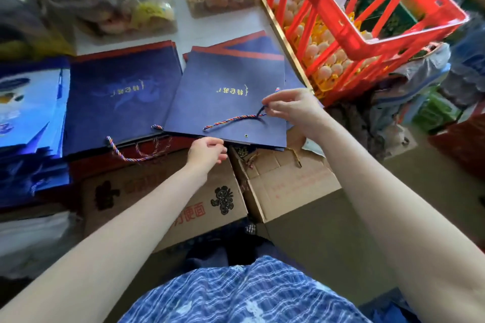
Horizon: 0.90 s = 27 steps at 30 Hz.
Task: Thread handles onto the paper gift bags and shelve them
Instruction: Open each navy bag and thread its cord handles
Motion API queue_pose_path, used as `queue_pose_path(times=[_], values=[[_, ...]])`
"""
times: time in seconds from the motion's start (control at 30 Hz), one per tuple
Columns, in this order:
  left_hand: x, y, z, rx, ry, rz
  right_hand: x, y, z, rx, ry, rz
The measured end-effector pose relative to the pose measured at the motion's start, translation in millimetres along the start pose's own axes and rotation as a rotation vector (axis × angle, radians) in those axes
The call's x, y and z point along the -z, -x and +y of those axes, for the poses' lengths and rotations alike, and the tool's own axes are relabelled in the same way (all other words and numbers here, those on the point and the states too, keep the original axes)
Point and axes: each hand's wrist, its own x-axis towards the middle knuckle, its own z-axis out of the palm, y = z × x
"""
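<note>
Two hands over flat navy paper gift bag (225, 97) lying on white counter (223, 25). Right hand (291, 110) pinches multicoloured twisted cord handle (231, 119), far end hidden under fingers. Left hand (207, 149) curled at bag's near edge; fingertips hidden, grip unclear. Second navy bag stack (120, 92) beside, left part blurred.

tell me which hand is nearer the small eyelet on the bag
Left. The left hand sits beside the eyelet at the bag's edge; the right hand pinches the cord farther up.
</note>
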Motion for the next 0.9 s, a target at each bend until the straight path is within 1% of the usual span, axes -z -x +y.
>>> queue_pose_path(times=[0.03, 0.07, 0.13, 0.27, 0.33, 0.47, 0.53, 0.67, 0.77, 0.9], values=[[-9, 1, 6, 0.109, 0.172, -0.013, -5, -2, 10, -0.015, 0.035, 0.0], [-16, 2, 11, 0.194, 0.293, -0.009, -8, -4, 20, -0.032, 0.061, 0.002], [-27, 1, 18, 0.294, 0.428, -0.003, -13, -8, 36, -0.06, 0.093, 0.016], [-40, 2, 19, 0.361, 0.502, -0.002, -23, -17, 58, -0.037, 0.112, 0.031], [-44, 1, 19, 0.376, 0.536, 0.032, -28, -22, 65, -0.028, 0.145, 0.026], [-50, -4, 25, 0.386, 0.61, 0.115, -36, -31, 78, -0.014, 0.216, 0.045], [-56, -6, 27, 0.374, 0.604, 0.13, -38, -31, 79, -0.006, 0.233, 0.068], [-58, -9, 27, 0.303, 0.551, 0.142, -39, -32, 74, 0.079, 0.294, 0.09], [-51, -6, 26, 0.253, 0.509, 0.128, -39, -32, 63, 0.165, 0.39, 0.043], [-39, 1, 27, 0.147, 0.516, 0.11, -39, -30, 48, 0.346, 0.537, -0.037]])
